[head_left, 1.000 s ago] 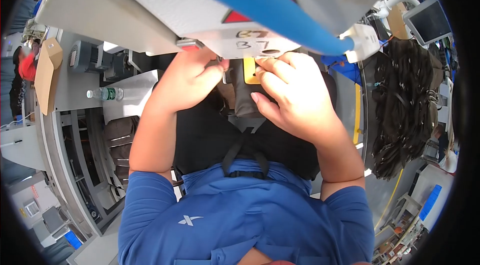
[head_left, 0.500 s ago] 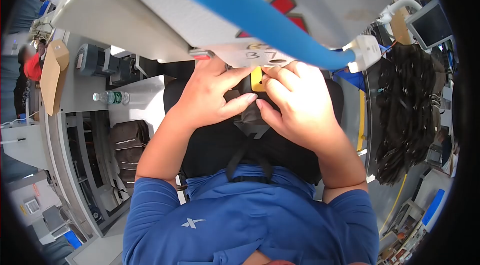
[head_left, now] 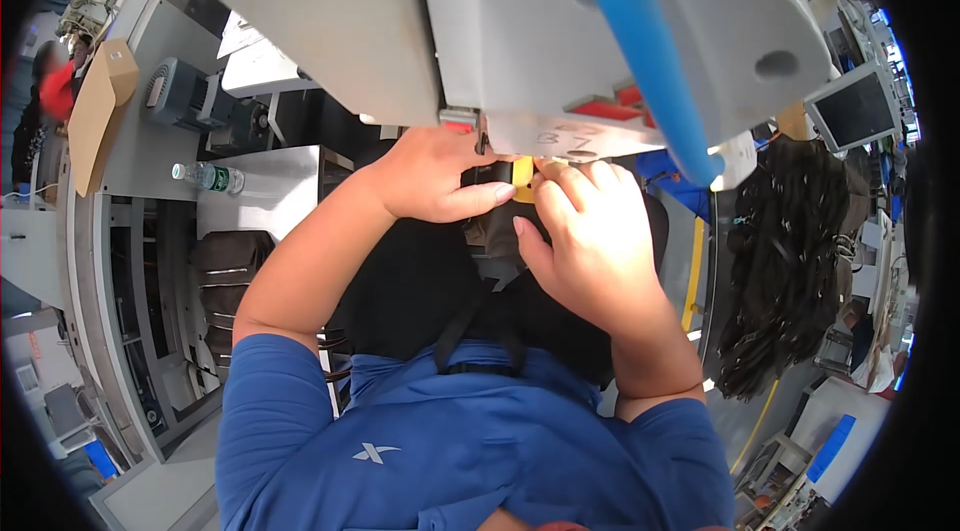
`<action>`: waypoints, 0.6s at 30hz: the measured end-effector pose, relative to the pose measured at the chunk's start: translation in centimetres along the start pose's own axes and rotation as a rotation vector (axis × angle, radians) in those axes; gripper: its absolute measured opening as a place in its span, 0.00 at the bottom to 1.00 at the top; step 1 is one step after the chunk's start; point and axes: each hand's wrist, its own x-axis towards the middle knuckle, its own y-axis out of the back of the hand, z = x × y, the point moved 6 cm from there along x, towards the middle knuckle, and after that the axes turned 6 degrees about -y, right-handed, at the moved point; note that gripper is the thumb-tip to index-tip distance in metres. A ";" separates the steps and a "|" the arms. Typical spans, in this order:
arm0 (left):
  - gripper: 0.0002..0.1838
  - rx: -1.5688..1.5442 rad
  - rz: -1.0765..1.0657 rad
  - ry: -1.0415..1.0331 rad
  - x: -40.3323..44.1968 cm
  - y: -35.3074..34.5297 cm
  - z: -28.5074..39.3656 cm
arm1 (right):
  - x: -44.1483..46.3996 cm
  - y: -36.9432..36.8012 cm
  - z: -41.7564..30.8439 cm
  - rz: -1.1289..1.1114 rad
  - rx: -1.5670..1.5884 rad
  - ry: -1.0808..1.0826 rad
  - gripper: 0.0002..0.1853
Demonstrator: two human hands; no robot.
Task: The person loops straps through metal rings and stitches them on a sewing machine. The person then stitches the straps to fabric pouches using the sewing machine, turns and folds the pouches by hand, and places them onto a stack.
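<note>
A: Where is the small, flat, bright yellow piece [head_left: 522, 179] you are working at?
B: Between your two hands, just below the lower edge of the bulky, pale grey machine head [head_left: 520, 41] marked "B7".
A: How does it look?
B: Upright in view and narrow, its colour vivid against the smooth, dark brown material [head_left: 500, 231] showing below your hands. Its top end is partly hidden from you.
A: And your left hand [head_left: 430, 176]?
B: Palm down, fingers stretched forward beneath the machine, thumb pointing across to the yellow piece's edge. You can't tell from here whether it grips anything.
A: Your right hand [head_left: 595, 226]?
B: Half curled, fingertips by the yellow piece's other side, thumb held apart from your fingers. Whether those fingertips pinch it, you can't tell either.
</note>
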 end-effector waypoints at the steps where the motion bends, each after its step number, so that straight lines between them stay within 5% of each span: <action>1: 0.23 0.005 -0.012 -0.011 -0.1 0.0 -0.1 | 0.0 0.0 0.0 0.014 0.009 0.002 0.18; 7: 0.19 -0.176 -0.102 0.085 1.0 1.1 0.9 | 0.1 -0.3 0.3 0.015 0.031 -0.011 0.17; 18: 0.23 -0.043 -0.044 -0.069 0.3 0.7 0.7 | 0.1 -0.4 0.2 0.041 0.020 0.012 0.16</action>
